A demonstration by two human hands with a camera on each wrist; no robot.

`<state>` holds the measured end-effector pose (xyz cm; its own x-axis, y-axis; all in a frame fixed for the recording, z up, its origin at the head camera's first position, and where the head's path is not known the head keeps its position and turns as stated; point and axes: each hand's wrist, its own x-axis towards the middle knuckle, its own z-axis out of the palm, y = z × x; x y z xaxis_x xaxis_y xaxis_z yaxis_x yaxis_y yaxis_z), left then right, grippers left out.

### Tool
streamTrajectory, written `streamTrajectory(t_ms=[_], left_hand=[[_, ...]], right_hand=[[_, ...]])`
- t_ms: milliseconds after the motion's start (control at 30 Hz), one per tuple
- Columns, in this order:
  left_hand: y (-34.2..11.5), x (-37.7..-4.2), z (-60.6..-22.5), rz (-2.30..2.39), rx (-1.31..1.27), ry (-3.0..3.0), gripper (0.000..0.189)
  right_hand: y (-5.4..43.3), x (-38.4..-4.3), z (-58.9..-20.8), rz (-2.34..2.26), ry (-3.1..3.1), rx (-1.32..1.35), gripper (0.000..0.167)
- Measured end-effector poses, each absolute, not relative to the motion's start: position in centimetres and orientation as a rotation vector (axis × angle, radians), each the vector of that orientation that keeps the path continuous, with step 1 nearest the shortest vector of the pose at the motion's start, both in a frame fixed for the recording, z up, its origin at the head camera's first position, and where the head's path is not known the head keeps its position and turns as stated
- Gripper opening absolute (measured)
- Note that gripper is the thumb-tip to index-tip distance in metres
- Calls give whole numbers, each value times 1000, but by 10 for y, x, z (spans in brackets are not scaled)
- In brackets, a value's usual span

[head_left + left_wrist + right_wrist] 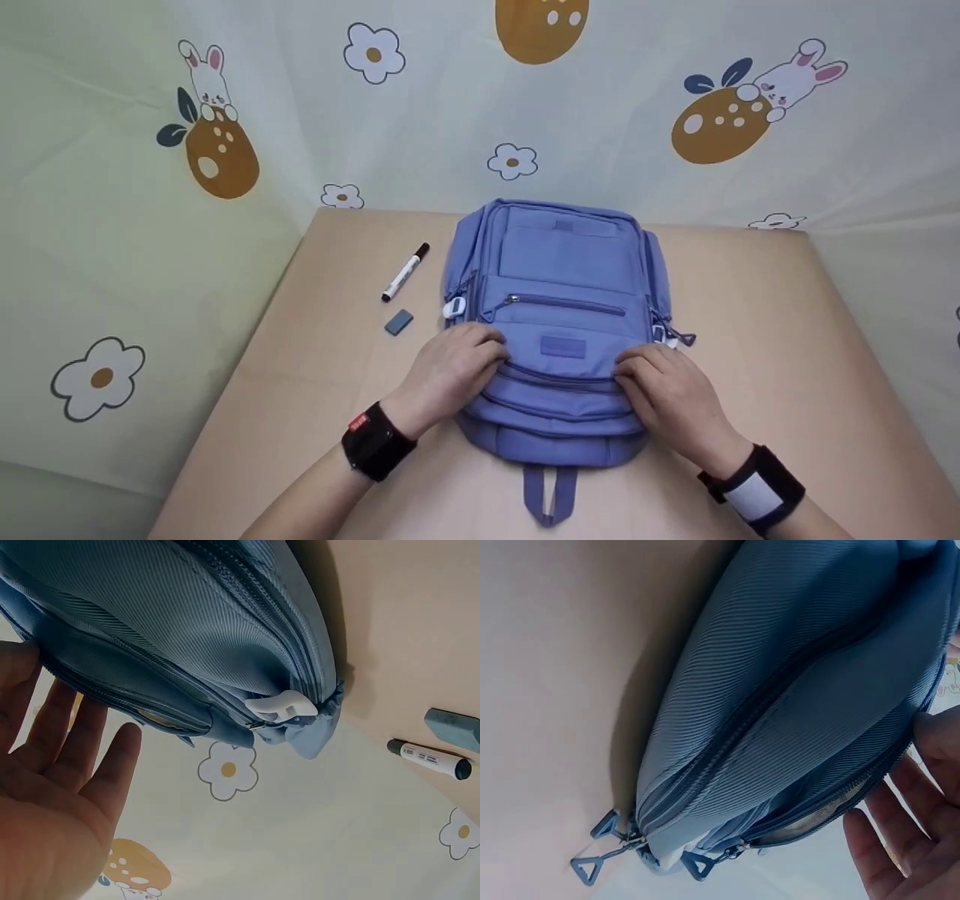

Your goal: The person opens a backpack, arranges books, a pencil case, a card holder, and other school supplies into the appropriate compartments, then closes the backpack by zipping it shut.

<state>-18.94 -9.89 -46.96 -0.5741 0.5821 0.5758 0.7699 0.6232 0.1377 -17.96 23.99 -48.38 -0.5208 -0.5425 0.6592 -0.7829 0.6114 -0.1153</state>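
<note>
A blue-purple backpack (562, 300) lies on the table with its top loop toward the person. My left hand (461, 364) pinches the zipped edge of the front pocket at its left side; in the left wrist view the fingers of the left hand (60, 780) are behind that edge. On the pocket's other side, my right hand (667, 394) pinches the same edge, and the right wrist view shows the thumb of the right hand (915, 825) at the zip. The pocket's zip is parted, with a light lining visible. The pocket's contents are hidden.
Left of the backpack lie a black-and-white marker (406, 272) and a small grey-blue block (399, 322), perhaps an eraser. Triangular zip pulls (589, 870) hang at the bag's side. A patterned curtain (435, 112) borders the table (315, 315) at the back and sides.
</note>
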Motion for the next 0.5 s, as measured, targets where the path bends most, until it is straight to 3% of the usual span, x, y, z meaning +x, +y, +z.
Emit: streamTrajectory(t_ms=[200,500], left_hand=[[-97,-186,-468,-525,-1066,-2420,22],[-93,-193,-462,-477,-1084,-2329,22]], right_hand=[[241,-176,-482,593,-2281,991,20],[238,-182,-463,691,-2231,871,31]])
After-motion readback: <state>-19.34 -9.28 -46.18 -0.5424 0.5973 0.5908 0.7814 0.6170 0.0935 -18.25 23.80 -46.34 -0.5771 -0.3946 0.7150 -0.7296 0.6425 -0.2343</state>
